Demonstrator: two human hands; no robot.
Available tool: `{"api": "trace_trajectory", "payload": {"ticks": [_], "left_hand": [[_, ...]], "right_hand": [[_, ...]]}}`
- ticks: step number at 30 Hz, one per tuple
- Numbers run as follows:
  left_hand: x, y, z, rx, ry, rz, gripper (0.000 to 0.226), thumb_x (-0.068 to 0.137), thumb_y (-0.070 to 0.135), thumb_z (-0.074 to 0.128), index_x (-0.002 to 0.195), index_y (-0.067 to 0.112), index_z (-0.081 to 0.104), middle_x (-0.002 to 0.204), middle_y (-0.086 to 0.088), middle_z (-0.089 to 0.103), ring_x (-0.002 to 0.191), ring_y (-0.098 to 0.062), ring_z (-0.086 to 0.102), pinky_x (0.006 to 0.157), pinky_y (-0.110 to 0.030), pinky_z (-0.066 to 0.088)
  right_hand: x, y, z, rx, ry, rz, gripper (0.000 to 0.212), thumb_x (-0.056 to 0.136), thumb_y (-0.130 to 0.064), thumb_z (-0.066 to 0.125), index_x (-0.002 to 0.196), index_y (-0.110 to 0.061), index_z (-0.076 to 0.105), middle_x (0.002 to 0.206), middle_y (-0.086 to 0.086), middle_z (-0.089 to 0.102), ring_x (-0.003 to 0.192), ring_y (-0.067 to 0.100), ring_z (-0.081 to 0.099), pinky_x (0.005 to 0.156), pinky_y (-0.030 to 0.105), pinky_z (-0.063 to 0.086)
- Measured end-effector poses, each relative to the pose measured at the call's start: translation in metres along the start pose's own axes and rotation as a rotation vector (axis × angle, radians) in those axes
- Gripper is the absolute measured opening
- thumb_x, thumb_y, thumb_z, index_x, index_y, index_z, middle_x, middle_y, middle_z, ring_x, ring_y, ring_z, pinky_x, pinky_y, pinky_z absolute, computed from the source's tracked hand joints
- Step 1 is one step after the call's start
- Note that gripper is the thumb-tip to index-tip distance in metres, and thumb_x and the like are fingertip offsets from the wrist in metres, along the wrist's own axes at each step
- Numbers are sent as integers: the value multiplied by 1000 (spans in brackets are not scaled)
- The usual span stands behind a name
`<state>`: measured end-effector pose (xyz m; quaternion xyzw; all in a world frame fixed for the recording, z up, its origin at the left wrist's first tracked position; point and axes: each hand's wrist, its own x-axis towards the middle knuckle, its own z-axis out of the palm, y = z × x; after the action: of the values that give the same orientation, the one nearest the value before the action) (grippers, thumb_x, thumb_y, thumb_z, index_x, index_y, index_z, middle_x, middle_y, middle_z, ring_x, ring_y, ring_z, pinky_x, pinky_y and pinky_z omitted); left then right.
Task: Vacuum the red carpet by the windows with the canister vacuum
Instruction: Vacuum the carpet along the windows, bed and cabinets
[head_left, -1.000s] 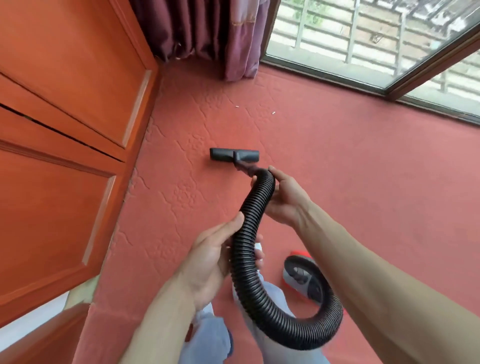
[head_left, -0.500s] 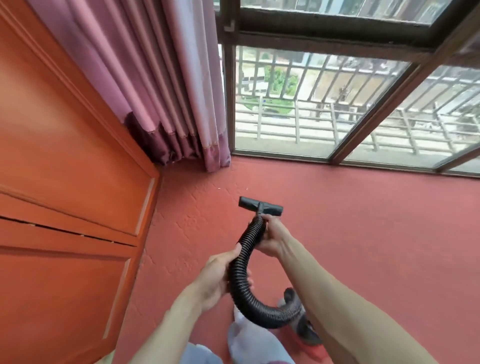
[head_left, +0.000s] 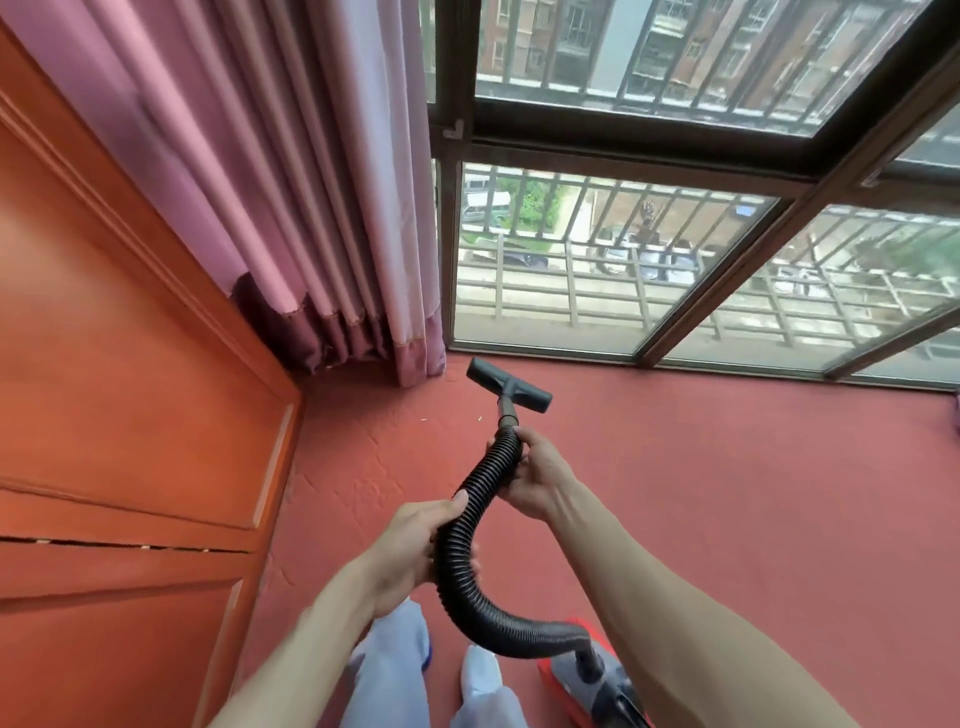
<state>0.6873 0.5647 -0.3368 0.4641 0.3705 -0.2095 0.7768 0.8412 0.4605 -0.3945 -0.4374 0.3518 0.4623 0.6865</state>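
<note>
Both hands on the hose (head_left: 467, 525) here. The right hand (head_left: 535, 473) is wrapped round the top of the ribbed hose, just below the rigid neck, fingers curled tight. The left hand (head_left: 410, 551) grips lower down, where the hose bends, thumb laid against it. The right arm (head_left: 675, 597) reaches well forward; the left arm (head_left: 311, 634) is tucked closer in.

The nozzle (head_left: 509, 385) is out at the far edge of the red carpet (head_left: 727, 493), just short of the windows (head_left: 623, 249) and just right of the curtain (head_left: 322, 208) hem. Its head is slanted, and whether it's flat on the pile I can't tell from this angle. The canister vacuum (head_left: 587, 675) sits down at the near edge, beside the person's legs (head_left: 389, 665).

The step in hand looks like working that far-left corner strip. To do it well, get the nozzle flat on the carpet, steer with the right hand, and let the left feed slack so the hose doesn't kink. A couple of pale specks (head_left: 425, 419) lie on the carpet between curtain and nozzle. I'd pull slow, overlapping strokes through there, and mind the curtain hem doesn't get sucked in.
</note>
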Motion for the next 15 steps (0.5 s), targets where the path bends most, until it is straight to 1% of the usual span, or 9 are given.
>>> {"api": "trace_trajectory", "payload": {"ticks": [2,4,7,10,13,15], "left_hand": [[9,14,-16,-6,-26,2,30,96,33,61,92,3,59,79,-22,59,73,-34,60,84,-57,53],[20,29,-32,-1,-43,3,31,95,33,61,89,3,58,78,-22,58,71,-33,60,78,-53,54],[38,44,-59,-41,-56,-10,31,94,33,63,89,3,58,78,-22,59,70,-33,60,74,-47,55],[60,53,-81,-73,-64,-33,31,95,31,64,95,1,60,80,-22,60,74,-34,60,76,-47,55],[80,57,-95,-81,-55,-64,29,94,31,64,94,3,60,79,-22,60,74,-34,60,78,-48,54],[93,57,-102,-91,-42,-97,29,94,32,64,93,3,61,78,-21,60,72,-33,60,76,-47,54]], "right_hand": [[13,-1,13,28,16,4,21,97,-26,51,87,-8,58,69,9,64,64,19,55,62,30,47],[29,-3,27,54,22,9,22,96,-27,51,88,-8,60,66,8,64,61,18,52,61,29,45],[53,-4,50,78,29,41,20,94,-25,54,91,-7,61,69,8,63,59,19,57,57,27,49],[81,-1,72,132,54,44,24,96,-28,55,96,-4,60,73,10,61,62,20,56,61,31,49],[108,2,83,174,112,46,27,98,-30,53,96,-4,58,74,10,58,63,20,53,63,30,47],[122,3,84,175,157,56,29,99,-30,53,92,-2,59,75,11,57,64,19,52,65,30,46]]}}
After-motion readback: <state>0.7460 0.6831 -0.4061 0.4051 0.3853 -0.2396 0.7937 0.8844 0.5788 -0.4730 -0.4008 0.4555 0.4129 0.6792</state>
